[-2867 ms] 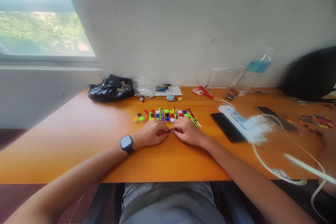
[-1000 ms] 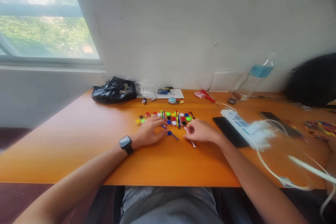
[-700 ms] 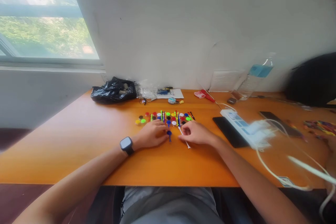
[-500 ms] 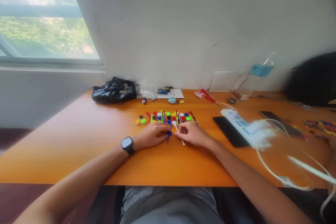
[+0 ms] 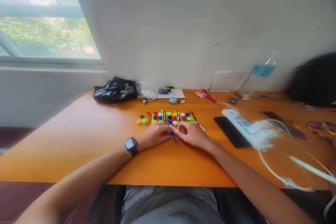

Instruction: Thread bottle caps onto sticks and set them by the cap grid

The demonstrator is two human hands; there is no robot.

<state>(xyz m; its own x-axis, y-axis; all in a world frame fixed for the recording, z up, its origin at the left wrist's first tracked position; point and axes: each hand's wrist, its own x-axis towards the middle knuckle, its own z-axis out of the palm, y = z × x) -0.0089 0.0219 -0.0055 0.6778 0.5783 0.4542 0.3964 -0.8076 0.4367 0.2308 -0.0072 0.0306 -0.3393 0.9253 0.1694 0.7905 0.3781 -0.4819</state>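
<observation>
My left hand (image 5: 155, 135), with a watch at the wrist, pinches a thin blue plastic stick (image 5: 173, 135) that slants down to the right past the fingertips. Facing it, my right hand (image 5: 193, 134) has thumb and finger closed on a white plastic stick (image 5: 173, 128), its end pointing left to the blue one. The two sticks meet or cross between my hands; whether they are joined is too small to tell. Just beyond my fingers lie rows of coloured round discs (image 5: 169, 118) with thin coloured sticks (image 5: 193, 116) among them.
Along the wall lie a black plastic bag (image 5: 115, 90), a paper sheet (image 5: 178, 93) and a red-handled tool (image 5: 209, 96). On the right are a black phone (image 5: 231, 132), a white power strip (image 5: 237, 120) with cables, and a clear bottle (image 5: 262, 71). Part of another person shows at the right edge.
My hands have come slightly closer together. The white stick has swung from pointing down towards me to pointing left, against the blue stick, which now slants down to the right.
</observation>
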